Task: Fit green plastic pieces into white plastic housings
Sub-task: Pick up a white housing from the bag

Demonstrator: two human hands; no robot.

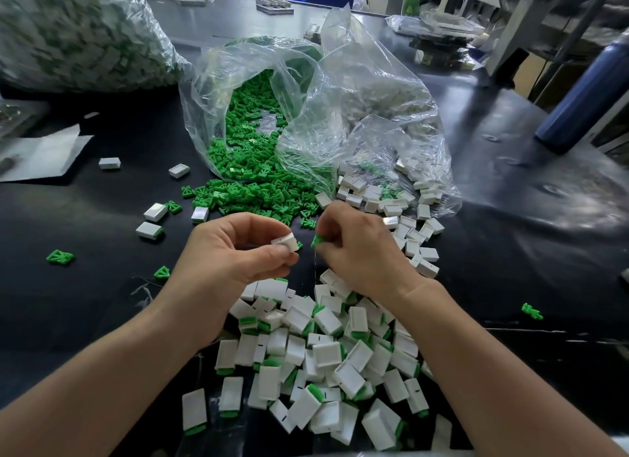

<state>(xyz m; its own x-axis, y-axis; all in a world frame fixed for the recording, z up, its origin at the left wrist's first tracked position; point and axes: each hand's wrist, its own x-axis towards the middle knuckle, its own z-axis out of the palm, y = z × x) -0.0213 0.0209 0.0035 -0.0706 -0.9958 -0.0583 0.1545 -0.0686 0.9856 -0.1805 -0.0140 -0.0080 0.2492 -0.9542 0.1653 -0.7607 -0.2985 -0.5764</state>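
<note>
I've got a housing (286,242) in my left hand (235,249), pinched between thumb and forefinger and raised off the table (510,252). One end is turned to the right, I reckon so the opening faces what's coming. My right hand (357,249) has its fingers curled, nipping a green piece (319,241) at the tips. Only a bit of the piece pokes out toward the housing. The two are just beside each other and apart, so nothing is seated yet. Holding both up between the heaps makes sense to me: there's room to line them up, and stock is close on either side.

The green heap (252,187) spills from the clear bag (306,92) straight ahead, and the empty housings (412,238) lie loose to the right of my right hand. Below my wrists is the finished pile (326,354), white blocks with green showing at one end, near enough to drop into.

Strays sit off to the left: one green bit (60,256), a few lone housings and a paper sheet (41,153). A big stuffed bag (68,37) stands far left and a blue bottle (585,92) far right. Nothing lies between piece and housing. My own fingertips hide most of the piece, so I expect to align it partly by feel.
</note>
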